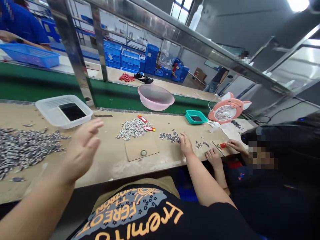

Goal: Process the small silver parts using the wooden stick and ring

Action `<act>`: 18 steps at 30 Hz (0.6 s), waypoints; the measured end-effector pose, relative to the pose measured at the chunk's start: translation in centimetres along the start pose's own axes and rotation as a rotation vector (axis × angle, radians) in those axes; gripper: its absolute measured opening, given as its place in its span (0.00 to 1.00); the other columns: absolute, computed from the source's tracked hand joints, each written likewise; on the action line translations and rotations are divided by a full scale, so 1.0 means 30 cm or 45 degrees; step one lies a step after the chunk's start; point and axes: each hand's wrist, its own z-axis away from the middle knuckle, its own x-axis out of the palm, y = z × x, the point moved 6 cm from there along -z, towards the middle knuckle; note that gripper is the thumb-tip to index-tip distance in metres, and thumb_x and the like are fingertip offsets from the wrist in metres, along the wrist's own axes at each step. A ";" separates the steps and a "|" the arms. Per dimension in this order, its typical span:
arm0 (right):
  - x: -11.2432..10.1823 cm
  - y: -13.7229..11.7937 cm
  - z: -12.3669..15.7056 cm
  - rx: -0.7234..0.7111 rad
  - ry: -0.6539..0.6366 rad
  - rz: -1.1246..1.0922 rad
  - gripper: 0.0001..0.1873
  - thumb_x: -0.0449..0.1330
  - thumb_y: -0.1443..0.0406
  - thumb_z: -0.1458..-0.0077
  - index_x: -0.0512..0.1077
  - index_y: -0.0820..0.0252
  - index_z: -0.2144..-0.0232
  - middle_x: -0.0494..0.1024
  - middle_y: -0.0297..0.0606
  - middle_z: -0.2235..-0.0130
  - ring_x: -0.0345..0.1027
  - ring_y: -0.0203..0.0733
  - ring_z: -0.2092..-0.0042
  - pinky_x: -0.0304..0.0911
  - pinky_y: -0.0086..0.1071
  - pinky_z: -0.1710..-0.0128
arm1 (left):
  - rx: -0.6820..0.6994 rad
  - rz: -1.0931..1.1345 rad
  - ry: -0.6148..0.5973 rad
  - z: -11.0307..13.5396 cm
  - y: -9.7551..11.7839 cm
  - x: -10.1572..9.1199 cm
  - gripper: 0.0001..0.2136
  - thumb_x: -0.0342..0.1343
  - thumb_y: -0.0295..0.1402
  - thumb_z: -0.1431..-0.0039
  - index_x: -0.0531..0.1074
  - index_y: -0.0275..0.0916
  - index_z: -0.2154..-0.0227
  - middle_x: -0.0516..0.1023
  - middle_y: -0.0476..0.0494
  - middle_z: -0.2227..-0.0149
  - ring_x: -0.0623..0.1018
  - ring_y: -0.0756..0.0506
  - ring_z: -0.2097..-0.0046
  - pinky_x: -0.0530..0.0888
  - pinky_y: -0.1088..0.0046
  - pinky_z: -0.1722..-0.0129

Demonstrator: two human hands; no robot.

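My left hand [81, 150] hovers open above the worn workbench [110, 160], fingers stretched toward a white plastic tray [63, 110] and beside a big heap of small grey parts [23, 146]. My right hand [186, 144] rests on the bench with its fingers pressed down at a small scatter of dark parts [171, 136]. What it holds, if anything, is hidden. Between my hands lie a pile of silvery parts [132, 128], two red pieces [146, 123] and a cardboard square [141, 149] with a small ring on it.
A person sits close on my right, both hands [225, 151] at the bench near a red item. A pink bowl [155, 96], a teal tray [196, 116] and a pink desk fan [227, 111] stand at the back. Blue crates fill the far area.
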 end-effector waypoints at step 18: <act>0.307 -0.043 -0.282 -0.477 -0.462 -0.026 0.22 0.48 0.63 0.39 0.62 0.63 0.44 0.63 0.46 0.41 0.50 0.46 0.37 0.45 0.45 0.36 | 0.142 -0.573 -0.554 0.087 0.044 0.503 0.40 0.46 0.55 0.46 0.44 0.40 0.36 0.48 0.36 0.34 0.49 0.34 0.34 0.45 0.48 0.39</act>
